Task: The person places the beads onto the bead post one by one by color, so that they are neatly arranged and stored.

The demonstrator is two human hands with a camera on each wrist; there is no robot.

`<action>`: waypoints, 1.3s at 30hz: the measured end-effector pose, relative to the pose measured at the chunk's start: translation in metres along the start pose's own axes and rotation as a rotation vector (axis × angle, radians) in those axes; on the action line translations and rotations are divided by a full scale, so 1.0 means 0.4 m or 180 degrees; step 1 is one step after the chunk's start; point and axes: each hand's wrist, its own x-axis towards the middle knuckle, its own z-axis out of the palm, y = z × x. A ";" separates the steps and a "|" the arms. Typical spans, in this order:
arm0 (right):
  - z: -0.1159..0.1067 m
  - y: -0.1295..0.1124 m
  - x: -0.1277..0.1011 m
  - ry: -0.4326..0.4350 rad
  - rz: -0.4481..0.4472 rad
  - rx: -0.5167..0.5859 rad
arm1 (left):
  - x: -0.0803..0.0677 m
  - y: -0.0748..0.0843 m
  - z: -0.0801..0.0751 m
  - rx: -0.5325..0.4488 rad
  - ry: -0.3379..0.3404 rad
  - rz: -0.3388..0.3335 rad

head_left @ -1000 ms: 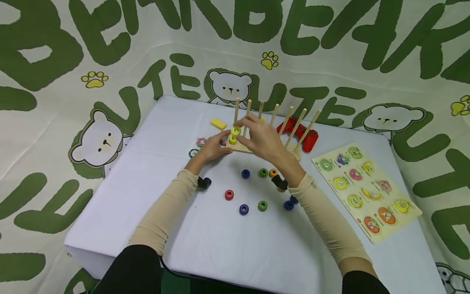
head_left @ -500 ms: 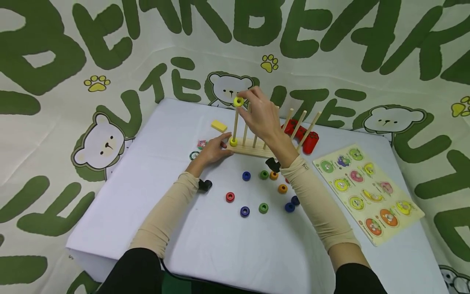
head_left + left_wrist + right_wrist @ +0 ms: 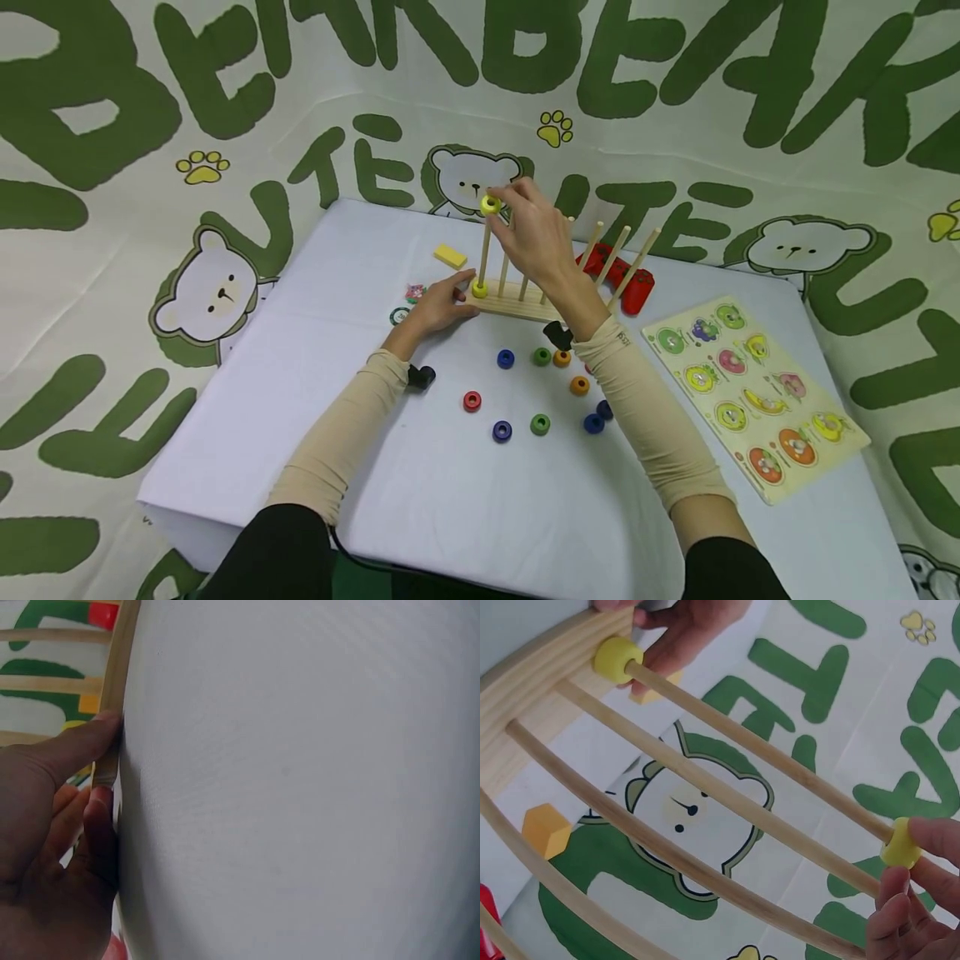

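Note:
A wooden stand (image 3: 517, 309) with a row of upright pegs sits at the back of the table. My left hand (image 3: 442, 307) grips its left end, thumb along the front edge in the left wrist view. One yellow ring (image 3: 480, 290) rests at the foot of the leftmost peg. My right hand (image 3: 536, 237) pinches another yellow ring (image 3: 902, 844) between thumb and fingers at the top of that same peg. The peg tip meets this ring's hole in the right wrist view; how far it enters I cannot tell.
Loose blue, green, red and orange rings, such as a red ring (image 3: 472, 402), lie in front of the stand. A red game controller (image 3: 637, 292) is behind its right end. A fruit puzzle board (image 3: 757, 400) lies right; a yellow block (image 3: 450, 256) lies back left.
My right hand has lifted the yellow ring from low beside the leftmost peg to that peg's top, staying there over the last half second. My left hand has kept its place.

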 end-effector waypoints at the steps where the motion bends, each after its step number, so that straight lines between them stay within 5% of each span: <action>1: 0.000 0.000 -0.001 -0.0011 0.0013 -0.0011 | 0.000 0.001 0.000 0.0003 0.0000 -0.0003; 17: 0.012 0.003 -0.012 -0.0203 0.0168 -0.0188 | -0.001 0.004 0.001 0.0028 -0.0013 -0.0022; 24: 0.005 0.005 -0.031 0.0062 0.0023 -0.0057 | -0.005 0.007 -0.001 0.0042 -0.0017 -0.0052; 30: 0.000 0.009 -0.110 0.0279 -0.0257 0.0104 | -0.004 0.005 0.005 0.0021 0.0012 -0.0039; 34: 0.012 0.012 -0.188 -0.0044 -0.0333 0.0129 | -0.002 0.005 0.003 0.0020 0.0020 -0.0009; 39: 0.052 0.008 -0.288 -0.0975 -0.0413 0.0014 | 0.001 0.001 0.000 0.0057 0.0023 0.0040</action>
